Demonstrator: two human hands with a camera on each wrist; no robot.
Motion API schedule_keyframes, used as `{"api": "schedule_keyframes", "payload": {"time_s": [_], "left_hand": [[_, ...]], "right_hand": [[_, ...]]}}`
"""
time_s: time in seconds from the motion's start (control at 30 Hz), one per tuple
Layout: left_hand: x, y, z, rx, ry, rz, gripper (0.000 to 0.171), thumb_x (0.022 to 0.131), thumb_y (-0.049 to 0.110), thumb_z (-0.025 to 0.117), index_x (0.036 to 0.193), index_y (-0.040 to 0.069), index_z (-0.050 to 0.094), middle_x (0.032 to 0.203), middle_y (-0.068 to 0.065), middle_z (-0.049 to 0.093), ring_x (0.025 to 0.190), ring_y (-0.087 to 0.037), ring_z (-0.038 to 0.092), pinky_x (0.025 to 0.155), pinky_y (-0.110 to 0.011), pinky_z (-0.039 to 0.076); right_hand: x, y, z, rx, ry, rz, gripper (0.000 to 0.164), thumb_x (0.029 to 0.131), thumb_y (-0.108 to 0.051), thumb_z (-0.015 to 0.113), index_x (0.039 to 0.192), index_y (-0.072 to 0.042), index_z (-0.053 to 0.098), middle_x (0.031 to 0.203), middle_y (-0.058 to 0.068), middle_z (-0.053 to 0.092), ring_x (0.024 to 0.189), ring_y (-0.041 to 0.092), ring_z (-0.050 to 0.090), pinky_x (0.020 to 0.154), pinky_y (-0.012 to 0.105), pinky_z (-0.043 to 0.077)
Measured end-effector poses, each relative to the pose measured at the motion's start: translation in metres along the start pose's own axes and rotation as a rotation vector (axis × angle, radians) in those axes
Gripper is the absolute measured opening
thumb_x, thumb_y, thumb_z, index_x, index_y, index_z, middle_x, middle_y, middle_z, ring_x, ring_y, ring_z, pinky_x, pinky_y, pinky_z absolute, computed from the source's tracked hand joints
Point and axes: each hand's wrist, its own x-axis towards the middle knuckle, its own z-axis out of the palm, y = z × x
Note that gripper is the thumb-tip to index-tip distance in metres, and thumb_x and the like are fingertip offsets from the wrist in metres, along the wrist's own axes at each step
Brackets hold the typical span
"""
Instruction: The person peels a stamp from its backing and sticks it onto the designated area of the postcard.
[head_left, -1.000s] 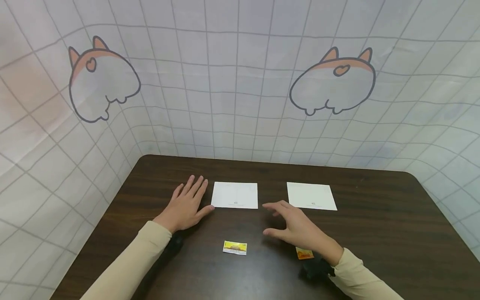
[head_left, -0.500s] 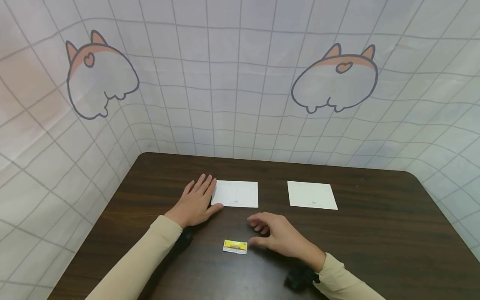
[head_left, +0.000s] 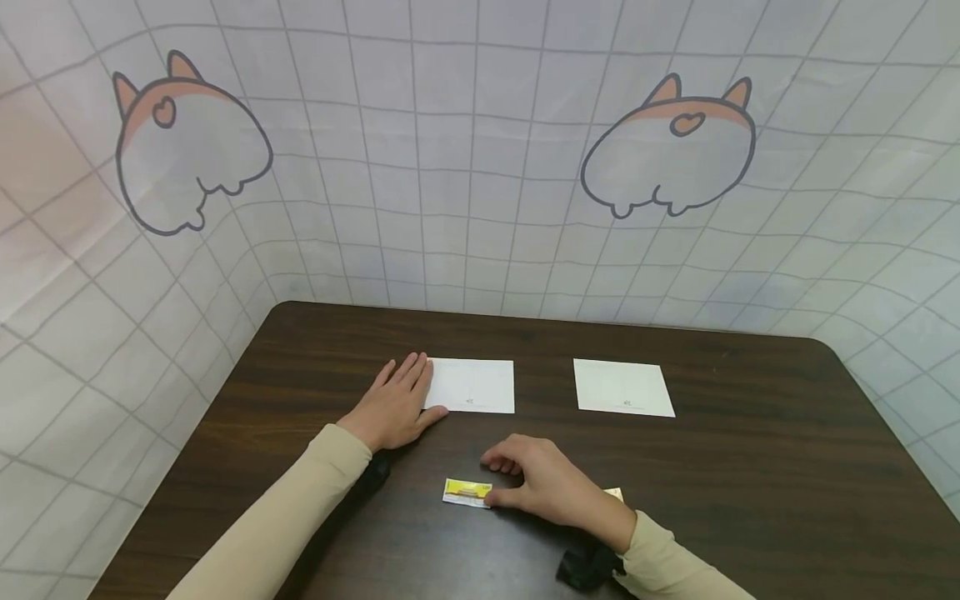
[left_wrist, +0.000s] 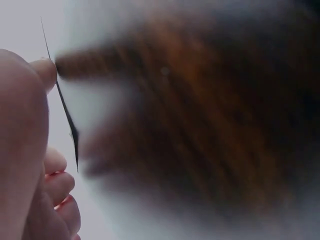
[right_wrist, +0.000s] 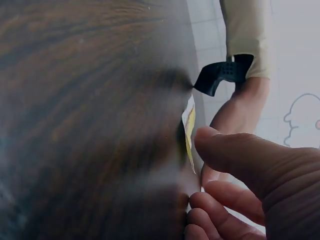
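Hands number two, both over one dark wood-grain table (head_left: 750, 467). The left hand (head_left: 393, 406) lies palm down with its fingers extended and close to one another, its thumb held out to the side; it grasps nothing, and its fingers and thumb lie along the left edge of the left white card (head_left: 476, 386). The right hand (head_left: 543, 482) is loosely bent, with a gap between thumb and fingers. Its thumb tip is at the right end of the near packet (head_left: 465, 490), the fingers are curved above and beyond it, and nothing is pinched; whether the thumb actually touches the packet I cannot tell.

Yellow packets come to two: the near packet lies flat on the table between the hands, well short of the cards, and a second packet (head_left: 615, 492) shows only a corner behind the right wrist. White cards also come to two: the right white card (head_left: 624, 387) lies level with the left one, bare wood between them, and each bears one small dark mark near its near edge. Two pale sleeves (head_left: 285, 508) cover the forearms, with one black device (head_left: 587, 568) at each wrist. One white grid-patterned curtain (head_left: 525, 125) stands behind, printed with two rounded animal drawings (head_left: 675, 158).
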Motion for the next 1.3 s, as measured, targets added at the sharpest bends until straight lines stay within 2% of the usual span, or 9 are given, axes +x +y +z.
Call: {"api": "schedule_keyframes", "payload": {"time_s": [0.23, 0.63, 0.97, 1.3], "left_hand": [[-0.003, 0.001, -0.001, 0.0, -0.028, 0.002, 0.078, 0.109, 0.049, 0.043, 0.161, -0.006, 0.025, 0.171, -0.024, 0.022, 0.162, -0.038, 0.021, 0.132, -0.058, 0.015], [-0.006, 0.0, -0.004, -0.007, -0.05, 0.005, 0.075, 0.11, 0.045, 0.042, 0.16, -0.007, 0.025, 0.171, -0.026, 0.022, 0.161, -0.04, 0.021, 0.132, -0.058, 0.017], [-0.007, -0.001, -0.001, -0.014, -0.045, 0.004, 0.071, 0.111, 0.04, 0.042, 0.16, -0.009, 0.025, 0.171, -0.026, 0.022, 0.161, -0.04, 0.021, 0.132, -0.057, 0.019], [-0.006, -0.001, -0.001, -0.001, -0.04, 0.001, 0.072, 0.111, 0.041, 0.042, 0.159, -0.009, 0.026, 0.17, -0.027, 0.022, 0.161, -0.04, 0.021, 0.132, -0.056, 0.019]], "right_hand": [[-0.002, -0.005, 0.005, -0.04, -0.014, -0.002, 0.031, 0.083, -0.028, 0.088, 0.109, -0.016, 0.076, 0.1, -0.007, 0.071, 0.088, 0.001, 0.061, 0.08, 0.019, 0.055], [0.0, -0.01, 0.012, -0.042, -0.015, -0.026, 0.023, 0.085, -0.019, 0.085, 0.107, -0.016, 0.078, 0.097, -0.007, 0.072, 0.087, 0.001, 0.062, 0.077, 0.018, 0.054], [-0.004, -0.014, 0.013, 0.004, -0.028, -0.04, 0.022, 0.087, -0.009, 0.079, 0.108, -0.017, 0.077, 0.098, -0.006, 0.071, 0.089, 0.0, 0.063, 0.08, 0.016, 0.054], [-0.003, -0.015, 0.014, 0.058, -0.042, -0.044, 0.022, 0.087, -0.002, 0.075, 0.105, -0.015, 0.078, 0.092, -0.005, 0.065, 0.079, -0.004, 0.057, 0.071, 0.012, 0.052]]}}
